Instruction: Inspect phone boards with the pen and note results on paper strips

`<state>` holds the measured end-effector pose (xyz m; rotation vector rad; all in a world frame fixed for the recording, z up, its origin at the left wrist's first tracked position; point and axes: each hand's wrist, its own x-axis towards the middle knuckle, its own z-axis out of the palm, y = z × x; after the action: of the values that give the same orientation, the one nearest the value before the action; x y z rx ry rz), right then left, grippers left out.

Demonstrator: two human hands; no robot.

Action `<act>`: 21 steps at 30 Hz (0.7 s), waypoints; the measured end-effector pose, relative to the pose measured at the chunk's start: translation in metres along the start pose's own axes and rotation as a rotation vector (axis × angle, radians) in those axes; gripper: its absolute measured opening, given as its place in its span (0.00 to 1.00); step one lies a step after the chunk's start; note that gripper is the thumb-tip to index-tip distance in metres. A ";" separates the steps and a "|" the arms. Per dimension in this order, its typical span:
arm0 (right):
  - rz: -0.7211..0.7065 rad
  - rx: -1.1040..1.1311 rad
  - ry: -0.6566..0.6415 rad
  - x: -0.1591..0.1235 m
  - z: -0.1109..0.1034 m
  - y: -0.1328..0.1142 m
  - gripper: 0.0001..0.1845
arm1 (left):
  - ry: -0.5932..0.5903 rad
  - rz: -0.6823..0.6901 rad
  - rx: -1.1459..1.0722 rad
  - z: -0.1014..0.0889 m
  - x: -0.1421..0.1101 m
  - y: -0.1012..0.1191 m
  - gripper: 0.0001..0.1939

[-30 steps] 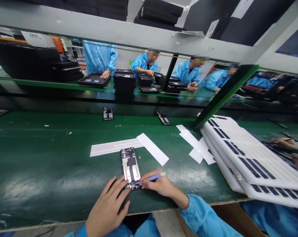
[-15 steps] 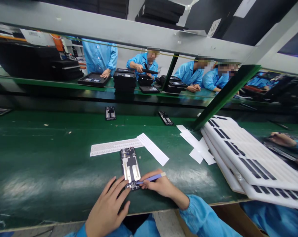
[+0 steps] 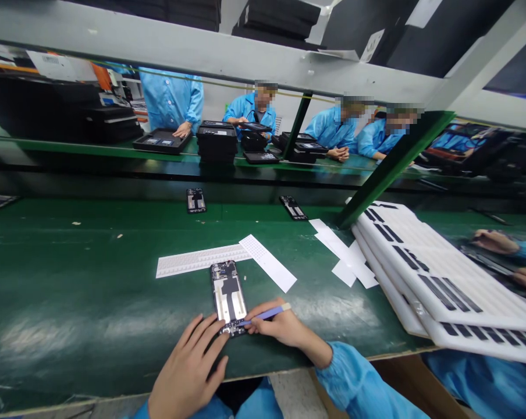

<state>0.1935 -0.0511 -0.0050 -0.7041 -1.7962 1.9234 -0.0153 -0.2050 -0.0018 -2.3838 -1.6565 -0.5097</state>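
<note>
Fingertips of the left hand [image 3: 188,372] lie spread and flat on the green conveyor belt [image 3: 71,291], the longest of them touching the near left corner of the open-backed phone chassis with a silver plate and dark circuit parts [image 3: 228,297]. They press rather than grip; nothing is held in that hand. Fingers of the right hand [image 3: 277,326] are pinched closed around a thin blue pen-like tool with a pale end [image 3: 265,315], and its tip points left onto the near end of the phone chassis, just beside the left fingertips.

That phone chassis lies lengthwise near the near edge of the belt, its far end close to two white perforated paper strips [image 3: 228,260] set in an angle. To the right, a stack of white foam trays with dark slots [image 3: 437,279] overhangs the belt edge, with loose white paper slips [image 3: 345,256] at its far left side.

Where the tool tip meets the board is too small to read, and it may be touching a connector. Both wrists run into blue sleeves cut off at the bottom edge. Two more dark phone boards [image 3: 196,200] lie farther along the belt.
</note>
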 end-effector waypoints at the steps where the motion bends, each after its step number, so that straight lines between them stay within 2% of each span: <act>1: 0.001 0.000 0.001 0.000 0.000 0.000 0.11 | 0.001 0.003 0.004 0.000 0.000 0.000 0.19; 12: -0.010 0.005 0.010 0.001 0.003 -0.007 0.10 | -0.010 0.000 -0.001 0.001 0.001 0.000 0.20; 21: -0.002 0.000 0.009 0.000 0.002 -0.001 0.11 | -0.021 0.002 0.018 0.000 0.000 0.000 0.21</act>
<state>0.1925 -0.0527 -0.0037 -0.7098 -1.7905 1.9162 -0.0156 -0.2046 -0.0016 -2.3855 -1.6605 -0.4692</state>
